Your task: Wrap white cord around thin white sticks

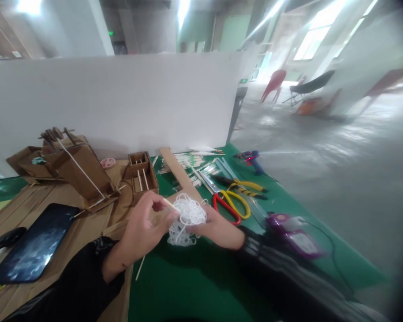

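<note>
A loose bundle of white string (191,212) is in my right hand (216,228), whose fingers are wrapped round its right side. Strands hang below the bundle over the green table. At its left edge my left hand (149,223) is closed, pinching a thin wooden stick (170,205) that points toward the string. Whether the left fingers also grip a strand I cannot tell. Just right of the hands lie scissors with red and yellow handles (226,208). A cardboard strip (177,172) reaches away behind the string.
Left are a cardboard model (82,167), a tablet (33,243) and a black mouse (7,238). A cardboard box with sticks (141,174) stands behind my left hand. Right lie yellow-handled pliers (246,185), a glue gun (253,161) and a purple corded item (297,237). A white partition (121,98) borders the back.
</note>
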Tool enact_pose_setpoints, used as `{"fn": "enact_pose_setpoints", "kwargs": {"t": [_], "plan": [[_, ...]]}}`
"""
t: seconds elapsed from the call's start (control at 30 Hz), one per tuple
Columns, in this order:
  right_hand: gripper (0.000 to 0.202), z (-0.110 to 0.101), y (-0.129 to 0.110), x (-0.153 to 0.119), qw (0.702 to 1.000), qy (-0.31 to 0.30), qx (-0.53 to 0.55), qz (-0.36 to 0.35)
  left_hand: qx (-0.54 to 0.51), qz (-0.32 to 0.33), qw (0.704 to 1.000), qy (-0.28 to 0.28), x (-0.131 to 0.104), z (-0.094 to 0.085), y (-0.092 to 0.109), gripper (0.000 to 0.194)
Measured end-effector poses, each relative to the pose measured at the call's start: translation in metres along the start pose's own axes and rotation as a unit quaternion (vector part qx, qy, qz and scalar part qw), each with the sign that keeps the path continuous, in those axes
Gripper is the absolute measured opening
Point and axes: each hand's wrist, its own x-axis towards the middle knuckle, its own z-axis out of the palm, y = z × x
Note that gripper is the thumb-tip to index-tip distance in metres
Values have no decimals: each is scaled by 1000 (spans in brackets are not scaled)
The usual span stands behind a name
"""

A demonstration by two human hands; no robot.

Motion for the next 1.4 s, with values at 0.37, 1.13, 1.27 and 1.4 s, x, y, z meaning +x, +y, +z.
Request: {"fn": "enact_pose_setpoints", "kwargs": {"t": [0.37, 1.13, 1.27, 1.4], "plan": [[26, 1, 5, -2, 999, 6, -34, 2, -20, -74, 991, -108, -1, 7, -8, 20], [32, 0, 27, 2, 967, 44, 185, 171, -424, -239, 874, -8, -11, 22, -10, 35], [34, 1, 25, 3, 972, 70, 148, 166, -442, -290, 849, -25, -12, 25, -6, 32], [40, 0, 31, 5, 978, 109, 85, 157, -522, -335, 782, -57, -13, 28, -5, 30]]}}
